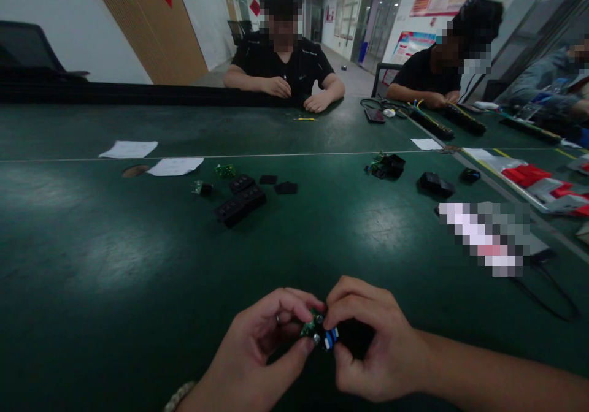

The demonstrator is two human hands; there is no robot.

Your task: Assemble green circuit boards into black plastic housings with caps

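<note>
The fingers (291, 301) of the left hand (260, 350) and right hand (380, 341) grip a board (308, 328) with blue parts (329, 339) above the bench (161, 295).

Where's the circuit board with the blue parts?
Lower head view, just right of centre: the circuit board is held between the left hand and the right hand, over the green table.

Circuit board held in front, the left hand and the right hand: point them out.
Circuit board (319, 331): head view, middle of the part showing between the hands.
Left hand (251, 346): head view, middle of the hand.
Right hand (389, 341): head view, back of the hand.
</note>
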